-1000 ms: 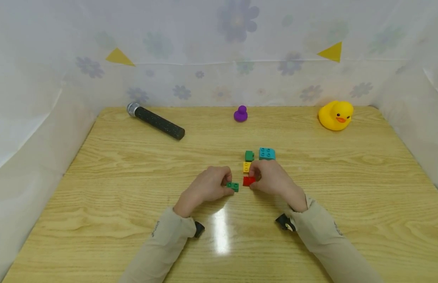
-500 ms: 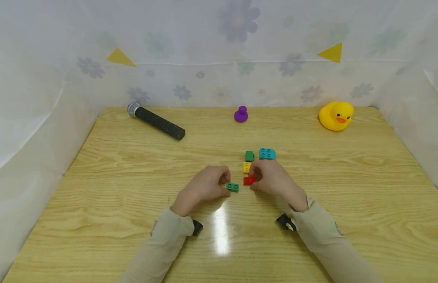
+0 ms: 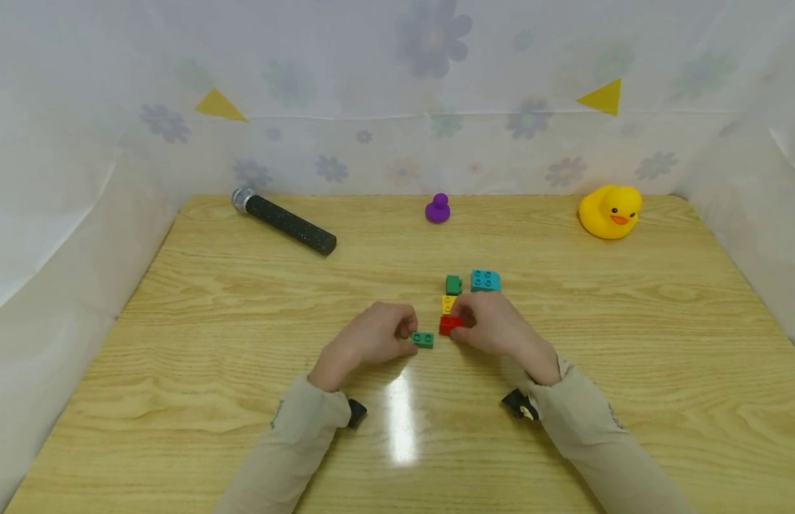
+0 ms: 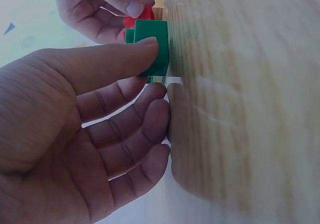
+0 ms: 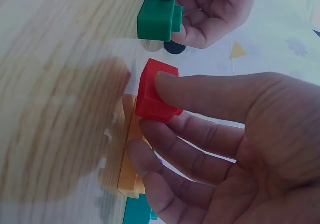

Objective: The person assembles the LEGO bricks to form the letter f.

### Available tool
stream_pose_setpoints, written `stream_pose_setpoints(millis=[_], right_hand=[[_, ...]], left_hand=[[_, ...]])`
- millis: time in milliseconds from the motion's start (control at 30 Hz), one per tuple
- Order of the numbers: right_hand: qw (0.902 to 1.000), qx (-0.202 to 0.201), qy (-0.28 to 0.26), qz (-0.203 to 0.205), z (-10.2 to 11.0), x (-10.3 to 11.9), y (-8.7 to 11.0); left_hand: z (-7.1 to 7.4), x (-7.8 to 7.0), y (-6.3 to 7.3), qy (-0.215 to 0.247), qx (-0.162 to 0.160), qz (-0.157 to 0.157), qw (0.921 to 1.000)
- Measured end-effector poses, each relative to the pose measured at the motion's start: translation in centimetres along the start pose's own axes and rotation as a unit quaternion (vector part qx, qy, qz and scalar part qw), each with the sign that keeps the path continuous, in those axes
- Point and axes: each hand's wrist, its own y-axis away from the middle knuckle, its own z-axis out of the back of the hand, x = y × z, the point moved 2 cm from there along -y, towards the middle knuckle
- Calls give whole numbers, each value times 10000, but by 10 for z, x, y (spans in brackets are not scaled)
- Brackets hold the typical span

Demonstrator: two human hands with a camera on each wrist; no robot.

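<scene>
My left hand (image 3: 370, 334) pinches a small green two-stud brick (image 3: 423, 340) on the table, studs up. In the left wrist view its thumb lies along the green brick's side (image 4: 152, 51). Just to the right, my right hand (image 3: 494, 325) holds a red brick (image 3: 446, 326) between thumb and fingers. The right wrist view has the red brick (image 5: 152, 91) tilted and slightly above the wood, apart from the green one. Behind it lie a yellow brick (image 3: 447, 305), partly hidden by the right hand, a second green brick (image 3: 453, 285) and a larger blue brick (image 3: 485, 280).
Along the back of the wooden table (image 3: 243, 307) are a black microphone (image 3: 285, 221), a purple toy duck (image 3: 438, 209) and a yellow rubber duck (image 3: 609, 212). White flowered cloth (image 3: 397, 135) stands behind and at both sides.
The red brick has shifted slightly left and tilted in my right hand. My left fingers have drawn back slightly to the left along the green brick, which stays in place.
</scene>
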Motion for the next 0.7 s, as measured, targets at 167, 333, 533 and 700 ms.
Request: stream_pose_setpoints(millis=[167, 333, 533, 700], right_hand=[[9998, -109, -160, 88, 2, 0, 1], [9985, -372, -283, 284, 2, 1, 0], [9916, -586, -504, 1032, -1, 7, -1], [9860, -505, -736, 1410, -4, 11, 0]], left_hand=[[0, 0, 0, 27, -31, 48, 10000], [0, 0, 0, 47, -71, 34, 10000], [-1, 0, 0, 65, -108, 38, 9999], [-1, 0, 0, 78, -103, 33, 9999]])
